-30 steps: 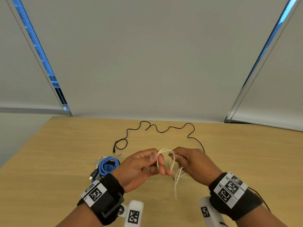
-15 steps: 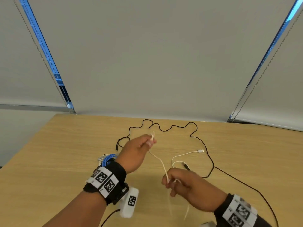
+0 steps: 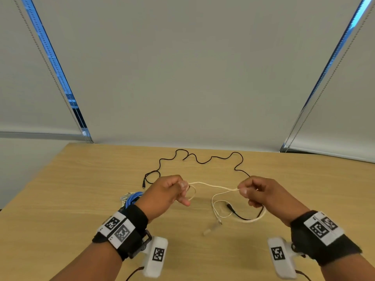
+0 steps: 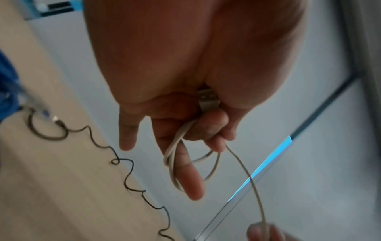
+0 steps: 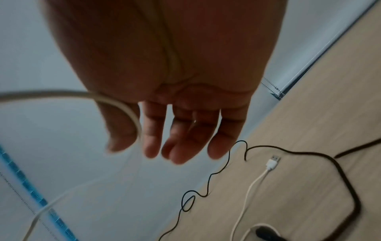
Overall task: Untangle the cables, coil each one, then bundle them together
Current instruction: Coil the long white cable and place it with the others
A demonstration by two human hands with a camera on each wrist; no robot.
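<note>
My left hand (image 3: pixel 182 187) and right hand (image 3: pixel 242 190) hold a cream cable (image 3: pixel 213 185) stretched level between them above the wooden table (image 3: pixel 60 199). In the left wrist view my left hand (image 4: pixel 198 133) grips small loops of the cream cable (image 4: pixel 171 156), with its USB plug (image 4: pixel 208 99) in the palm. My right thumb and forefinger pinch the cable; its slack (image 3: pixel 255 219) droops under that hand. A long black cable (image 3: pixel 203 162) snakes across the far table. A blue coiled cable (image 3: pixel 132 199) lies beside my left wrist.
A thin white cable (image 3: pixel 215 207) with a USB plug (image 5: pixel 273 161) lies on the table below my hands, next to a black plug (image 3: pixel 231 207). Grey roller blinds (image 3: pixel 182 67) hang beyond the table's far edge.
My left hand came back toward me and my right hand rose to the right. The hands now sit level and apart, with the cream cable drawn out between them.
</note>
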